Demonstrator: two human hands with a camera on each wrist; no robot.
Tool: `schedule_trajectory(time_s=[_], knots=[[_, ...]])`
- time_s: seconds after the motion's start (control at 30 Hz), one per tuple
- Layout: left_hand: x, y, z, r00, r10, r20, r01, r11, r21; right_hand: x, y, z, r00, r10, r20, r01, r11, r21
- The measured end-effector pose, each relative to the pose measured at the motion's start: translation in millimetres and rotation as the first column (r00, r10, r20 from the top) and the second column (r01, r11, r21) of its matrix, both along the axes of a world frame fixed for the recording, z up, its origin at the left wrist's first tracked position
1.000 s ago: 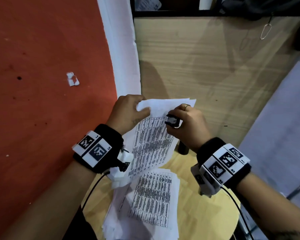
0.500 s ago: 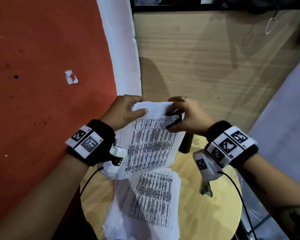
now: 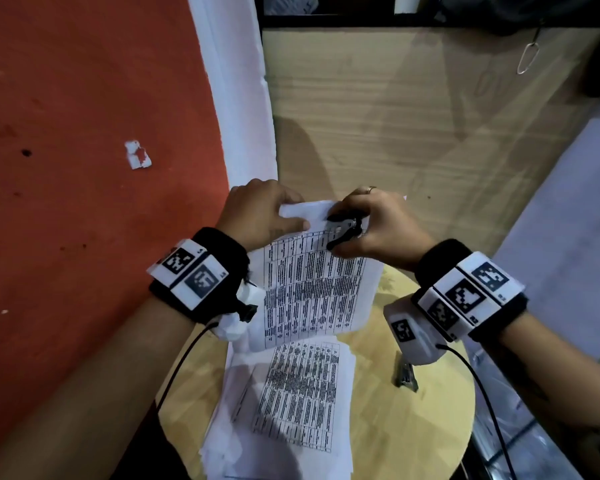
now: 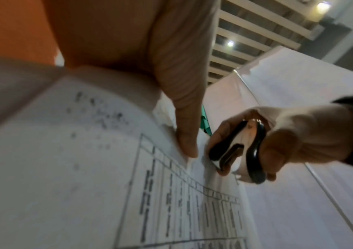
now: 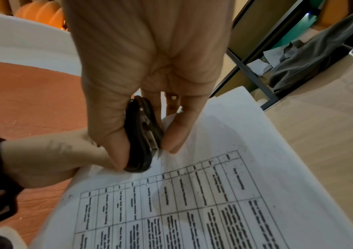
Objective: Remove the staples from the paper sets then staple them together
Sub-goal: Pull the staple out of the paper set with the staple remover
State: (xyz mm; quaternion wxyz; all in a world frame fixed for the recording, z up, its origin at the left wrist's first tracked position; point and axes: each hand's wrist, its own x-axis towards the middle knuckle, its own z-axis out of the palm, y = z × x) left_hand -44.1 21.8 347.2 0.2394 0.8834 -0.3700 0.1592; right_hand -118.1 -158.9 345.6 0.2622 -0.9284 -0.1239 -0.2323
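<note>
I hold a printed paper set (image 3: 312,292) up above the round table. My left hand (image 3: 260,216) pinches its top left corner, thumb (image 4: 187,144) on the front of the sheet. My right hand (image 3: 374,226) squeezes a black staple remover (image 3: 343,230) between thumb and fingers, its metal jaws against the top edge of the paper (image 5: 224,193) beside the left thumb. The remover (image 5: 142,136) looks squeezed together. The remover (image 4: 237,150) hides the staple itself. More printed paper sets (image 3: 291,400) lie stacked on the table below.
A metal stapler (image 3: 406,374) lies on the round wooden table (image 3: 413,427), under my right wrist. A wooden panel (image 3: 413,116) stands behind the table, with an orange-red surface (image 3: 84,168) to the left. A torn paper scrap (image 3: 137,154) lies on that orange-red surface.
Both hands and the held paper set have shifted slightly left and up. The right wrist has turned outward, uncovering the stapler on the table. The remover stays at the paper's top edge.
</note>
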Motion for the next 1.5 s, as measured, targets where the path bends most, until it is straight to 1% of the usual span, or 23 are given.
schedule_trajectory(time_s=[0.07,0.17,0.23,0.33,0.43,0.6,0.8,1.1,1.17,1.3,1.4,1.5], knots=[[1.3,3.8,-1.2,0.993,-0.068,-0.095,0.061,0.995,-0.077,-2.3,-1.5,-3.1,0.999,0.019,0.048,-0.021,0.999,0.034],[2.2,6.2,-2.7,0.976,-0.111,-0.188,0.078,0.982,-0.173,-5.9,0.9,-13.5,0.971,0.019,0.240,-0.034,0.998,0.058],[0.8,5.5,-2.5,0.968,-0.132,-0.211,0.088,0.974,-0.209,-9.6,6.8,-19.3,0.940,0.027,0.339,-0.034,0.999,0.014],[-3.7,4.3,0.7,0.957,-0.166,-0.239,0.102,0.961,-0.257,-12.3,16.0,-22.6,0.910,0.086,0.406,-0.062,0.995,-0.073],[-8.3,3.9,5.2,0.941,-0.197,-0.277,0.117,0.952,-0.282,-13.4,20.8,-20.6,0.879,0.124,0.460,-0.072,0.989,-0.128],[-17.1,4.6,11.1,0.922,-0.215,-0.323,0.108,0.942,-0.317,-16.7,23.3,-13.8,0.878,0.147,0.456,-0.065,0.980,-0.190],[-22.4,6.4,15.0,0.935,-0.202,-0.291,0.115,0.950,-0.291,-19.9,26.1,-11.0,0.869,0.167,0.466,-0.053,0.968,-0.247],[-25.8,5.8,17.6,0.960,-0.086,-0.266,0.019,0.970,-0.244,-19.1,29.5,-7.8,0.851,0.179,0.494,-0.022,0.952,-0.306],[-27.5,5.9,17.3,0.962,-0.099,-0.253,0.033,0.967,-0.254,-18.6,28.7,-7.3,0.850,0.183,0.494,-0.022,0.950,-0.312],[-29.6,6.7,17.4,0.943,-0.157,-0.295,0.060,0.948,-0.311,-19.8,27.7,-6.5,0.849,0.175,0.498,-0.024,0.955,-0.294],[-29.9,6.0,17.0,0.939,-0.167,-0.301,0.068,0.947,-0.314,-20.1,27.4,-6.5,0.852,0.173,0.495,-0.034,0.960,-0.276],[-29.8,5.7,16.7,0.940,-0.179,-0.291,0.076,0.939,-0.334,-18.8,27.9,-7.0,0.849,0.175,0.499,-0.027,0.957,-0.290]])
